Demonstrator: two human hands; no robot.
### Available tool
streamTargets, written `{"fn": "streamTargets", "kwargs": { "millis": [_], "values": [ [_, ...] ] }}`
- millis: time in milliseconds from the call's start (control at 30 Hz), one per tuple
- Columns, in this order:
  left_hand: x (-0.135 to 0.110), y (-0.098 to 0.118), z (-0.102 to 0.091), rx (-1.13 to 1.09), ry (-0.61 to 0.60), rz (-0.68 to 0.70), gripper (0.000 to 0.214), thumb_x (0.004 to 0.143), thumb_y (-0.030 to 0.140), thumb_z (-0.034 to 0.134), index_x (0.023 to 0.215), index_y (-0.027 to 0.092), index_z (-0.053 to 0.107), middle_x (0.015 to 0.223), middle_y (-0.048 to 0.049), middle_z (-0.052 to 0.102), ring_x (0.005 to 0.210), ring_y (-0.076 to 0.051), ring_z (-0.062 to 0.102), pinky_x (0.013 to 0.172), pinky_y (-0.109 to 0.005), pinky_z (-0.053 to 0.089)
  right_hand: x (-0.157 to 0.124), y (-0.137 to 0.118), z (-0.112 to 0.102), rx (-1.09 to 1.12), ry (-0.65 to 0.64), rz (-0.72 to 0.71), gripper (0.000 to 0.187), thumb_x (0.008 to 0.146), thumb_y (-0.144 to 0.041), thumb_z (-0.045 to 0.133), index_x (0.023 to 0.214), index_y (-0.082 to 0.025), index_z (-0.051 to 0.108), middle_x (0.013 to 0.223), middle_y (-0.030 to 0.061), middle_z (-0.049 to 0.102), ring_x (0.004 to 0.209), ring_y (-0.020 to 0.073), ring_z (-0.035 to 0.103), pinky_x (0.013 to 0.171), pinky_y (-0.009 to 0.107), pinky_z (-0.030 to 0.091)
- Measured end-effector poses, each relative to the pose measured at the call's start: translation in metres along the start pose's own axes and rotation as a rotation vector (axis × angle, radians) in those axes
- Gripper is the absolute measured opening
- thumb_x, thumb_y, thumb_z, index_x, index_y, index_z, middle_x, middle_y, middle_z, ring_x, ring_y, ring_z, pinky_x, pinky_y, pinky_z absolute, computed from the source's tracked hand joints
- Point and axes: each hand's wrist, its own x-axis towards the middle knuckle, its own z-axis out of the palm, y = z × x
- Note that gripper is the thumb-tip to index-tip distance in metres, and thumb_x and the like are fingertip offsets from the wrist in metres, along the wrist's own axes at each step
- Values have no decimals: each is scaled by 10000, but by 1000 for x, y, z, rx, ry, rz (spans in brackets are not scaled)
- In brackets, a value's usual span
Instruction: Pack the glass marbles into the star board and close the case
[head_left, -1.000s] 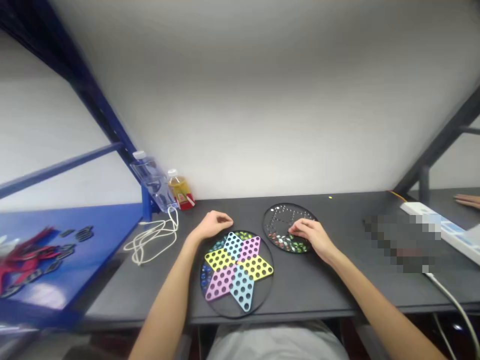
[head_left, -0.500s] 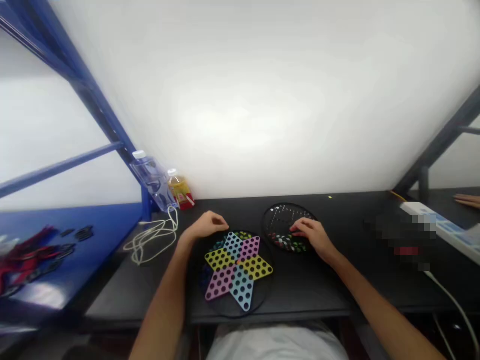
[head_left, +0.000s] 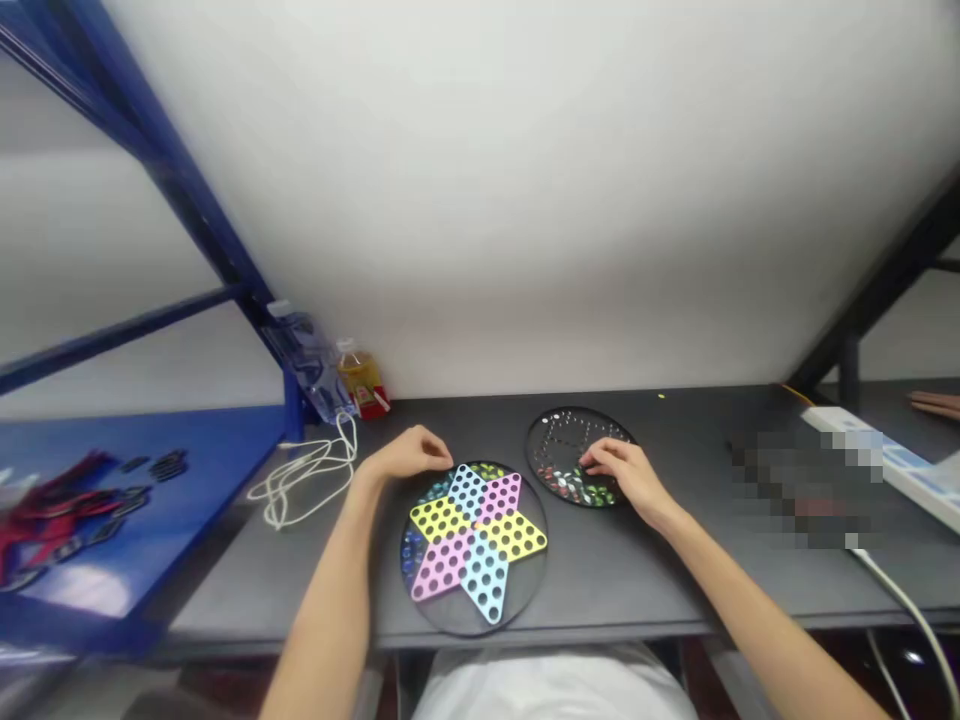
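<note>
A Chinese checkers board [head_left: 519, 598] lies in front of me, round and dark-rimmed, with a six-pointed star in yellow, pink and light blue. Blue, teal and yellow-green marbles sit in its left and far edge compartments. My left hand [head_left: 411, 453] rests at the board's far left rim, fingers curled and drawn together; what is under its fingertips is hidden. To the right lies a second round black tray [head_left: 559, 440] holding red, white and green marbles [head_left: 574, 488]. My right hand [head_left: 624, 468] is over its right part, thumb and fingers pinched; anything between them is too small to make out.
A white cable [head_left: 300, 480] lies coiled on the black table [head_left: 285, 580] at left, near a clear bottle [head_left: 311, 365] and a yellow-and-red bottle [head_left: 363, 382]. At right are a blurred-out dark object [head_left: 802, 485] and a white power strip [head_left: 885, 455].
My left hand has shifted very slightly left along the board's rim. My right hand stays pinched over the tray, with hardly any movement.
</note>
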Motion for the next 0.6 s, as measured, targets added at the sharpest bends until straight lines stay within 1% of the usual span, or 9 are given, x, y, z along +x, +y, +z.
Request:
{"fn": "streamTargets", "kwargs": {
  "millis": [167, 300, 367, 500, 533, 600],
  "values": [
    [-1, 1, -1, -3, -38, 22, 247, 700, 357, 705, 841, 175, 793, 768, -53, 753, 712, -193, 677, 669, -241, 501, 2, 1, -1, -45, -11, -11, 289, 793, -454, 654, 719, -177, 692, 813, 77, 704, 803, 223, 645, 713, 334, 526],
    [0, 4, 2, 9, -56, 45, 273, 752, 374, 679, 907, 176, 787, 841, -57, 760, 762, -196, 683, 702, -246, 507, 3, 2, -1, -82, -4, -18, 283, 807, -441, 628, 738, -173, 688, 826, 79, 709, 809, 225, 647, 694, 320, 516],
    [2, 6, 4, 6, -64, 60, 300, 779, 393, 664, 947, 173, 780, 893, -61, 761, 802, -201, 685, 723, -250, 508, 2, 0, -1, -132, 11, -43, 290, 819, -437, 607, 735, -169, 681, 819, 75, 708, 790, 219, 645, 693, 319, 509],
    [12, 11, 13, -10, -60, 94, 321, 805, 413, 646, 978, 175, 776, 956, -63, 757, 861, -211, 683, 763, -255, 503, -4, -9, 5, -317, 94, -183, 271, 861, -402, 560, 755, -176, 664, 795, 52, 695, 747, 200, 633, 720, 320, 492],
    [16, 12, 16, -6, -67, 102, 319, 801, 414, 651, 967, 174, 779, 945, -64, 758, 854, -213, 683, 755, -256, 501, -5, -13, 8, -365, 93, -230, 247, 868, -386, 558, 781, -181, 664, 805, 47, 692, 752, 197, 631, 733, 321, 488],
    [26, 15, 21, 12, -72, 121, 305, 800, 408, 652, 954, 178, 782, 937, -63, 759, 847, -213, 682, 752, -254, 494, -7, -23, 17, -457, 14, -331, 174, 860, -342, 586, 850, -190, 668, 848, 42, 687, 767, 190, 624, 745, 318, 484]
  ]
}}
